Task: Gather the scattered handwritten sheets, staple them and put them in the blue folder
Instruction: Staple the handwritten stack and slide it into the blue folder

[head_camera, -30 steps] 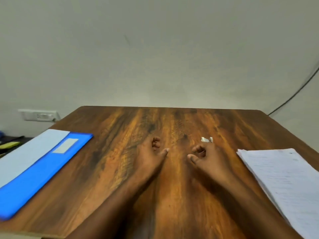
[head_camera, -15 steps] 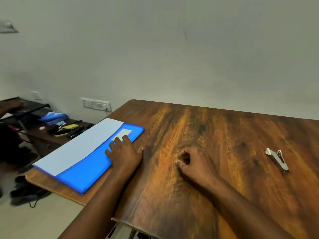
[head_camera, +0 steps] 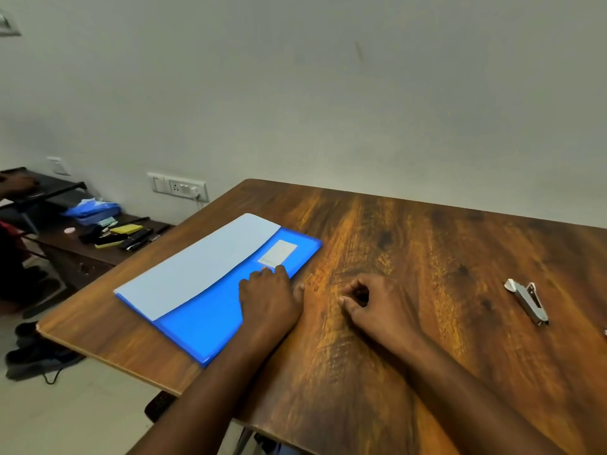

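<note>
On the left part of the wooden table [head_camera: 427,290], near its edge, the blue folder [head_camera: 210,320] is lying closed and flat, with a pale flap [head_camera: 203,267] covering its far half and a small white label [head_camera: 278,252] showing near the corner. The left hand [head_camera: 267,302] is resting palm down on the folder's near right corner, fingers laid fairly straight and close together, probably pinning it so it is not sliding while it gets opened or pulled closer. The right hand [head_camera: 374,307] is sitting on the bare wood just beside it, fingers curling loosely inward with thumb and forefinger nearly meeting; it is holding nothing visible. The stapler [head_camera: 528,302] is lying well apart to the right, within reach of that hand, a sensible place for the stapling step. No handwritten sheets are appearing in this view, so they are presumably lying outside it. Beyond the table's left edge, a low dark shelf [head_camera: 98,239] is carrying assorted small items beneath a wall socket [head_camera: 179,188].
</note>
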`<state>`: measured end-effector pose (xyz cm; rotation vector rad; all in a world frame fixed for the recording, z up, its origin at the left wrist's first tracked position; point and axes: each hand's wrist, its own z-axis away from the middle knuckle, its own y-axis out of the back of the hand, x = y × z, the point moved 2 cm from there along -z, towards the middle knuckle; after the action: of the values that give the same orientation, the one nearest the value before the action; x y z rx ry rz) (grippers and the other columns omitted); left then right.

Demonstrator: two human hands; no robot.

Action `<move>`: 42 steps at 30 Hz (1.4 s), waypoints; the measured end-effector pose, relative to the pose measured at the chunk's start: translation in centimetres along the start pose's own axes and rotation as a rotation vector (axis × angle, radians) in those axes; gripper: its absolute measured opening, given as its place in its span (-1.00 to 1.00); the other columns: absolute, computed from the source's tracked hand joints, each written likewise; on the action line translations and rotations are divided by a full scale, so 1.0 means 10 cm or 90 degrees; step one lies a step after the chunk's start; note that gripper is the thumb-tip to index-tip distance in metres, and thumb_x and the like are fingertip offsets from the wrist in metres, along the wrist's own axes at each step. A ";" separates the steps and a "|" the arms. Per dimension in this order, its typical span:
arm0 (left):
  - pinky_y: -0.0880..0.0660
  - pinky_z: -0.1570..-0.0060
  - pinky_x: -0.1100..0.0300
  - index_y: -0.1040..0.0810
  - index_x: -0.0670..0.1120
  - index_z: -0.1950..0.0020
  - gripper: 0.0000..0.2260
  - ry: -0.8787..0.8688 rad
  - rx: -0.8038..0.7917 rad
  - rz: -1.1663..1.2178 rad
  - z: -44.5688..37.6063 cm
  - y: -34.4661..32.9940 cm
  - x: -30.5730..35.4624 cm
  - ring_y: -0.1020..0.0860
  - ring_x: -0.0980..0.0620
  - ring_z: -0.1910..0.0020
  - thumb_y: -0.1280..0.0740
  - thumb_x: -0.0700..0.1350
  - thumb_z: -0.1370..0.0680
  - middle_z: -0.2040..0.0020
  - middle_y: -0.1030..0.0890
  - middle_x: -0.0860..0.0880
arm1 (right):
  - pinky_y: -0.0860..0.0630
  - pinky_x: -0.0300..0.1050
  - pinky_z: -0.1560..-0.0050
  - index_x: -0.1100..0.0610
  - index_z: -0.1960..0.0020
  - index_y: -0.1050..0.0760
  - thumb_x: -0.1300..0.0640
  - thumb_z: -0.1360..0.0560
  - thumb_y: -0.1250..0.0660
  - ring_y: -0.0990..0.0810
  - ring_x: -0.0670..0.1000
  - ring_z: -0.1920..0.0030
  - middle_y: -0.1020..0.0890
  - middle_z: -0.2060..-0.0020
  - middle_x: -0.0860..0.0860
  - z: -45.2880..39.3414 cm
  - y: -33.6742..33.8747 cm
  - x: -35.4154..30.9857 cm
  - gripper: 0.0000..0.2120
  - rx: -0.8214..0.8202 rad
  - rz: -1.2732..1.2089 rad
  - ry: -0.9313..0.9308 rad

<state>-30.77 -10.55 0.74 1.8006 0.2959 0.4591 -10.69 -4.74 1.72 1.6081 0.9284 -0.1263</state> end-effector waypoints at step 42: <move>-0.34 -0.41 -0.13 -0.44 0.13 -0.52 -0.13 -0.266 -0.085 0.118 0.36 -0.19 1.02 -0.41 0.04 -0.50 -0.07 0.62 -0.38 -0.52 -0.48 0.11 | -0.62 -0.22 0.09 -0.11 -0.07 -0.71 -0.22 -0.52 -0.41 -0.66 -0.19 0.12 -0.73 0.08 -0.22 0.73 1.00 0.66 -0.74 -0.068 0.143 0.170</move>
<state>-20.00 -8.78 -0.30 1.7509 -0.1893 0.2155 2.85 -7.54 3.87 1.6427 0.9311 0.2957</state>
